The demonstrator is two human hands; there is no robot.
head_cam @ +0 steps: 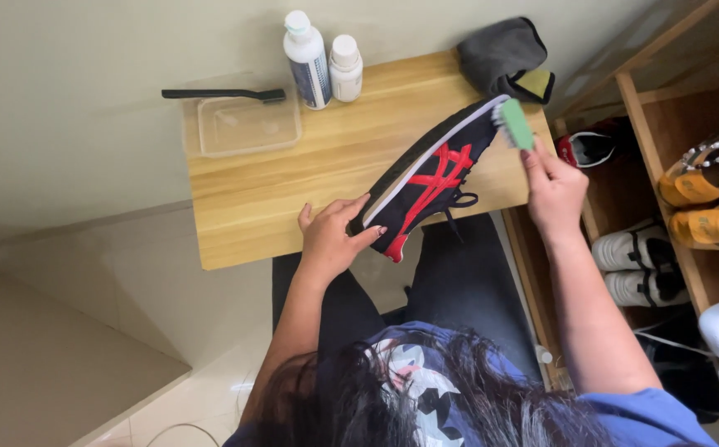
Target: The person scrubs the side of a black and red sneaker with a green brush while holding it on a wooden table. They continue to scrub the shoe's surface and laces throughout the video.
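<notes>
In the head view, the left hand [329, 240] closes its grip around the heel end of a black sneaker with red stripes [430, 178]; the thumb lies on the sole side and the fingers press the red heel part. The sneaker is tilted on its side above the wooden table [260, 190], its toe pointing up and to the right, away from this hand. The right hand [554, 190] pinches the handle of a green brush [515, 124] between its fingers, and the white bristles touch the toe edge of the sneaker. So the sneaker lies between the two hands, heel in the left grip and toe under the brush.

On the table stand two white bottles [322, 60], a clear plastic container [247, 124] with a black brush [223, 94] beside it, and a grey cloth [504, 56]. At the right a wooden shoe rack [666, 124] holds several shoes.
</notes>
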